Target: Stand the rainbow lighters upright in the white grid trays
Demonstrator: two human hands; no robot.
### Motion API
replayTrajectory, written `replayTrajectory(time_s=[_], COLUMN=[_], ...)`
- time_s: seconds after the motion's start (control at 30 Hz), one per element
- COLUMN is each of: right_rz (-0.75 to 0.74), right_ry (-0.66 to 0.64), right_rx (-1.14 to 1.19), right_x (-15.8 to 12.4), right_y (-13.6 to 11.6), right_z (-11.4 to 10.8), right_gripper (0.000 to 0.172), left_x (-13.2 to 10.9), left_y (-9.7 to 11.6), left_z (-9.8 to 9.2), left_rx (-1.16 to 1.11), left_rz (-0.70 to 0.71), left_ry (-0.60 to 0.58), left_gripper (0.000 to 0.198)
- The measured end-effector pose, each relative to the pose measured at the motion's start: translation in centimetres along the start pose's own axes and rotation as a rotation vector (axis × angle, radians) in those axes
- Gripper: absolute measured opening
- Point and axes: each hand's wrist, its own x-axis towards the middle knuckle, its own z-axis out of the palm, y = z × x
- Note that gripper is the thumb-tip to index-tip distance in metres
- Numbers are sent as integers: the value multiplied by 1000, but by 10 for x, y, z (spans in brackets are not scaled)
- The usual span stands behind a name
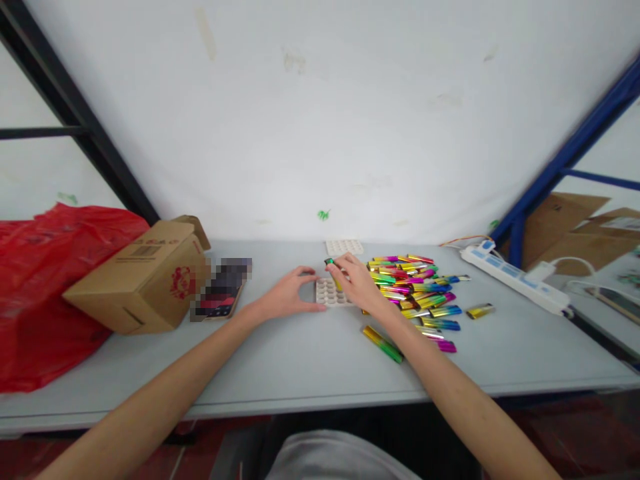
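A small white tray with rows of round holes (327,293) lies in the middle of the table. My left hand (286,295) is at its left end, thumb and fingers spread apart in a C shape near the tray's corners. Whether the fingertips touch it is hard to tell. Over the tray's right part, my right hand (354,279) is closed on a shiny lighter (329,262), held upright with its dark green end showing above the fingers. Right of this hand lies a pile of metallic, many-coloured lighters (415,287). A yellow-green lighter (383,344) lies nearer the front edge.
A second holed tray (345,247) lies by the wall. To the left are a phone (223,288), a cardboard box (143,277) and a red plastic bag (55,293). A white power strip (517,279) runs along the right, beyond a single yellow lighter (480,311).
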Motion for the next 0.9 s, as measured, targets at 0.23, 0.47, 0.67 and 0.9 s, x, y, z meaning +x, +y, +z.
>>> replayTrajectory(time_s=[0.23, 0.47, 0.67, 0.9], right_rz=[37, -49, 41, 71], right_ry=[-62, -193, -110, -265], right_rx=[-116, -218, -245, -525], right_x=[2, 9, -3, -123], right_y=[7, 12, -19, -48], right_z=[7, 13, -38, -81], right_gripper=[30, 21, 24, 14], left_x=[2, 3, 2, 2], left_y=[-2, -1, -1, 1], left_z=[-4, -7, -6, -5], left_rx=[-52, -78, -77, -70], left_rz=[-11, 0, -1, -13], left_ry=[-48, -68, -55, -52], left_gripper=[85, 80, 81, 80])
